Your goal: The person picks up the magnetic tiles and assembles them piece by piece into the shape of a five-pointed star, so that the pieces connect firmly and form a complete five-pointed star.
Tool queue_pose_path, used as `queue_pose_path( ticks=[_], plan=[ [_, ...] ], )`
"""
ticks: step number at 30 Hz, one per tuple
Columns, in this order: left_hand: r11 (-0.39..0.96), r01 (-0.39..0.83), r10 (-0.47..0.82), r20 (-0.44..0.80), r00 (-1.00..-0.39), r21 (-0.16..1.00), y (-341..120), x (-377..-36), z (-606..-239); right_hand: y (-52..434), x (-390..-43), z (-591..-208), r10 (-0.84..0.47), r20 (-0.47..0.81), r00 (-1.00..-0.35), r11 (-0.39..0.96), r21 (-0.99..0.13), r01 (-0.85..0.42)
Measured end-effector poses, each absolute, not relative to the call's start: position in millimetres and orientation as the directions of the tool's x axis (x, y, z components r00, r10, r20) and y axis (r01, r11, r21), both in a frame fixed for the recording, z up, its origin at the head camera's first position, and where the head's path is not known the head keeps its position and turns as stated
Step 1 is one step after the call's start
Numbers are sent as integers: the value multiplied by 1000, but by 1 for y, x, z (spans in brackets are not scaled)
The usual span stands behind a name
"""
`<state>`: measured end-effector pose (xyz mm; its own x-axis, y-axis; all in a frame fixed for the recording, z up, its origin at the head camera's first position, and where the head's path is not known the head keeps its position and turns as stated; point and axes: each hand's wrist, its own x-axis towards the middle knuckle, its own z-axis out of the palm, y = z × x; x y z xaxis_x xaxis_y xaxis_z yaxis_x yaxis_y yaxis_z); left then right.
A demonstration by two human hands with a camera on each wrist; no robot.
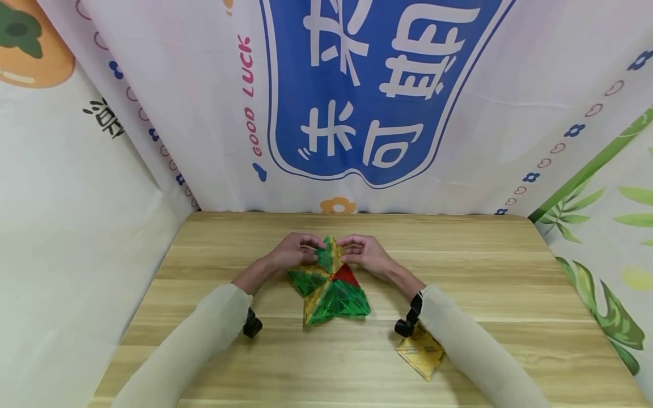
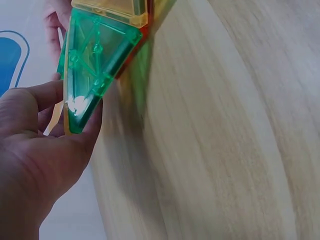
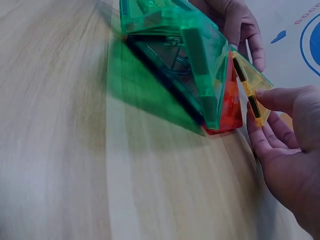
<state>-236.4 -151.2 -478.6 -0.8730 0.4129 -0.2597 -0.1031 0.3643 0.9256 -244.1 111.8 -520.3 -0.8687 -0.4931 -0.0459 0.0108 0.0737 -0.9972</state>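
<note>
A star-like structure of translucent magnetic tiles (image 1: 339, 297) stands on the table, with green, yellow and red triangles leaning together at a centre. At its far point, my left hand (image 1: 298, 250) holds a green triangular tile (image 2: 100, 55), its fingertips partly hidden behind the tile. From the other side my right hand (image 1: 369, 255) pinches a yellow triangular tile (image 3: 256, 90) between thumb and fingers. Beside that yellow tile, in the right wrist view, a red tile (image 3: 231, 107) stands next to the green ones.
Yellow tiles (image 1: 423, 354) lie on the wooden table (image 1: 229, 351) near the right forearm, partly covered by the sleeve and wrist camera. A printed cloth (image 1: 224, 170) hangs along the table's far edge, with more cloth at both sides.
</note>
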Motion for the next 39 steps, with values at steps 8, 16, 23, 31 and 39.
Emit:
queue_pose_path(
  ticks=[8, 16, 23, 31, 39],
  plan=[
    [446, 44, 448, -180, -876, 894, -149, -234, -485, 111, -243, -520, -515, -23, -857, 148, -987, -63],
    [448, 157, 342, -6, -940, 880, -137, -222, -470, 131, -233, -511, -506, 23, -862, 257, -950, -176],
    [413, 388, 357, 245, -901, 824, -107, -200, -454, 160, -216, -504, -502, 29, -864, 296, -933, -203],
    [388, 479, 532, 233, -814, 788, -68, -176, -450, 204, -187, -499, -513, 75, -855, 383, -872, -306],
    [416, 484, 665, 105, -739, 770, -31, -158, -455, 249, -156, -499, -517, 92, -851, 450, -817, -361]
  ],
)
